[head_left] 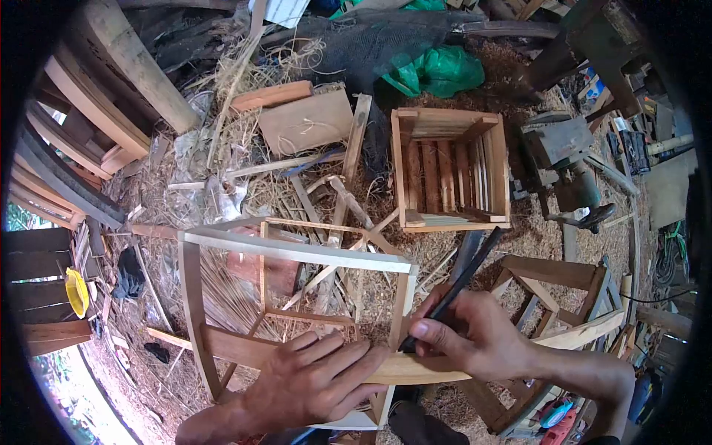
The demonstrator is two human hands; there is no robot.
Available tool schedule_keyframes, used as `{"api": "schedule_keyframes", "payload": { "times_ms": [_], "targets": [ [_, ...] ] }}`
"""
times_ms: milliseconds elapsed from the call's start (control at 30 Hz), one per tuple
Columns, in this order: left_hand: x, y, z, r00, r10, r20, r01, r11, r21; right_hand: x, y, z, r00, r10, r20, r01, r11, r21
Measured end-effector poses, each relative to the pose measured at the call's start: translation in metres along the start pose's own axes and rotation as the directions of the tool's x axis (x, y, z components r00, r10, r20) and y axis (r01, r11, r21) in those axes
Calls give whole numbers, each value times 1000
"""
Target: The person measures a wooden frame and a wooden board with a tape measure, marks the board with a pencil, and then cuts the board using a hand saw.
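A pale, curved wooden slat (578, 328) lies across a wooden frame (297, 251) in front of me. My left hand (319, 378) rests flat with its fingers stretched out over the slat and the frame's near rail. In my right hand (478, 334) is a long, thin black tool (469, 276), gripped much like a pencil and slanting up to the right. Its lower tip meets the slat close to an upright of the frame. Exactly what kind of tool it is, I cannot make out.
Beyond the frame stands a slatted wooden crate (450, 167). Another wooden frame (549, 276) is at the right, near a metal machine (567, 159). Curved wooden pieces (96, 111) lean at the left. Shavings and offcuts litter the ground, with a green plastic bag (445, 72) behind.
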State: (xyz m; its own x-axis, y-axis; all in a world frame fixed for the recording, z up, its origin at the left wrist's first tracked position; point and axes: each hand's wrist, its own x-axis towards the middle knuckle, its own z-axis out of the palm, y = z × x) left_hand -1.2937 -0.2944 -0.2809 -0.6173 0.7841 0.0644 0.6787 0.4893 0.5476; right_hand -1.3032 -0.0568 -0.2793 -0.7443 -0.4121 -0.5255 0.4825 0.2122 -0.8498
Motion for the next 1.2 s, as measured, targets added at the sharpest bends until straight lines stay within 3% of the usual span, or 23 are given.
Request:
{"api": "schedule_keyframes", "payload": {
  "times_ms": [67,233,333,400,633,733,833,933,1000,1067,1100,1133,1200],
  "targets": [
    [1,2,-4,997,-22,74,22,1000,-5,2,2,0,1000,-15,11,15,1000,-22],
    [2,3,-2,997,-40,62,41,999,-15,0,-4,-1,997,45,64,-42,998,-47],
    [1,5,-2,997,-65,46,65,998,1,0,2,-1,998,-61,5,61,993,-96],
    [0,4,-1,997,-67,40,67,998,3,0,2,-1,997,-78,20,79,997,-11],
    [-2,3,-1,999,-40,15,41,999,-9,1,3,1,996,-92,23,91,995,36],
    [-3,3,1,999,-42,-11,42,999,7,0,2,2,999,-28,23,28,1000,13],
    [-4,3,1,999,-42,-12,42,999,9,1,4,3,993,-112,40,108,991,81],
    [-4,3,0,999,-38,-29,39,999,21,1,-1,3,995,-100,12,100,995,0],
    [-5,3,0,998,-27,-56,30,999,43,2,-3,5,965,-218,-148,236,965,113],
    [-5,2,0,999,-17,-39,19,999,49,-8,-20,4,967,-194,-168,210,974,86],
    [-6,3,1,999,-5,-51,8,999,53,-14,-21,4,943,-302,-139,267,937,-223],
    [-9,4,3,998,-6,-59,7,999,31,-19,-23,6,907,-414,-72,325,800,-504],
    [-15,2,7,999,-16,-50,18,999,43,-30,-29,14,824,-558,92,520,684,-511]
  ]
}}
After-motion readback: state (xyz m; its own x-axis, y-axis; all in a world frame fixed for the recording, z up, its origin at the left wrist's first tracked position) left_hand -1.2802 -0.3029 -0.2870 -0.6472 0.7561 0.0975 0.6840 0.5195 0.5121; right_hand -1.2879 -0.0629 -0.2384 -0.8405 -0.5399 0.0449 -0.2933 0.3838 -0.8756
